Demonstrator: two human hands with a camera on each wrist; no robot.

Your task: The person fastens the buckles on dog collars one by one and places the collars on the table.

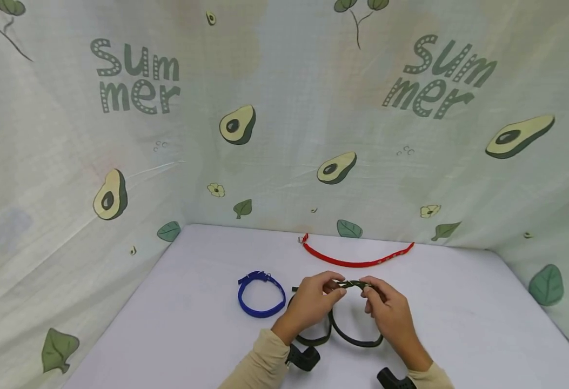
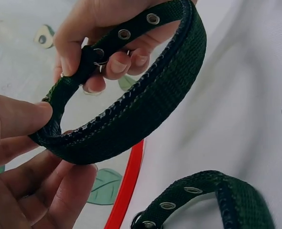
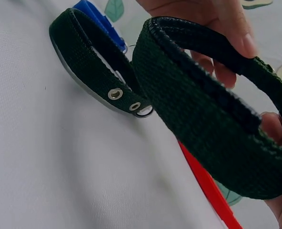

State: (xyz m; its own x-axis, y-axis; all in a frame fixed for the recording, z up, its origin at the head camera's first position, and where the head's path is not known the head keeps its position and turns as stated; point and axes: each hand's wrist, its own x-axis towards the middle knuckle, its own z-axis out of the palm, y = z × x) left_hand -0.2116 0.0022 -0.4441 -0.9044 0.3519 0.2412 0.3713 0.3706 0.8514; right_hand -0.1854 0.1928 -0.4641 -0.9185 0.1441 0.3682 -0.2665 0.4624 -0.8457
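Note:
Both hands hold a dark green webbing collar (image 1: 359,343), bent into a loop above the table. My left hand (image 1: 308,302) pinches the strap between thumb and fingers on one side. Opposite it, my right hand (image 1: 392,312) grips the strap near its metal ring. Eyelets (image 2: 153,19) show along the held collar by the right hand in the left wrist view. A second dark green collar (image 3: 91,67), looped and also with metal eyelets, lies on the table; the left hand partly covers it in the head view.
A looped blue collar (image 1: 262,314) lies left of the hands. Behind them, a red collar (image 1: 357,265) stretches in an open curve near the back of the white table (image 1: 187,324). Printed cloth (image 1: 284,81) hangs around the back and sides.

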